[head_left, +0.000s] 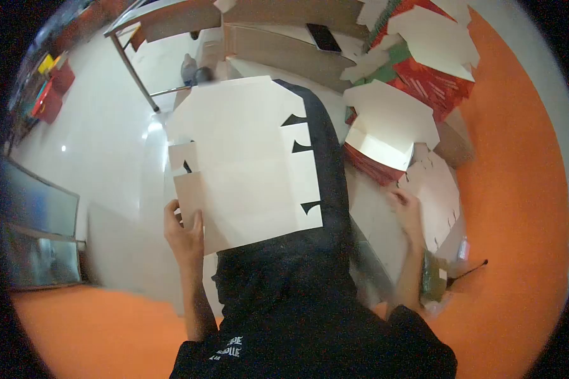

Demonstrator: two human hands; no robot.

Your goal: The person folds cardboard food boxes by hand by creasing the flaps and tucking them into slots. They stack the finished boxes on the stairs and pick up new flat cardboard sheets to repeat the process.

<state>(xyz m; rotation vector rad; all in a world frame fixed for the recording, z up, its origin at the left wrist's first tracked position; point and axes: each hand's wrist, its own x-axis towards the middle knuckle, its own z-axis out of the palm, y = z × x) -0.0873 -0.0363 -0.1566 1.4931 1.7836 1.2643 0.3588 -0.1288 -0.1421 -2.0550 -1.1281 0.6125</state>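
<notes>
A flat white die-cut box blank (253,164) with slots along its right side and folded flaps on the left lies over my black-clothed lap. My left hand (188,234) grips its lower left edge, thumb on top of a flap. On the right, my right hand (407,208) hovers with loosely bent fingers, nothing visible in them. It is beside another flat blank (433,202) and close to a red box (376,165) whose white lid (392,114) stands open. Whether its fingertips touch either one I cannot tell.
More red and green boxes with white flaps (433,41) pile up at the upper right. A dark phone (324,38) lies on brown cardboard (278,54). A metal frame (133,69) stands at the upper left. A green roll-like item (434,276) sits by my right forearm.
</notes>
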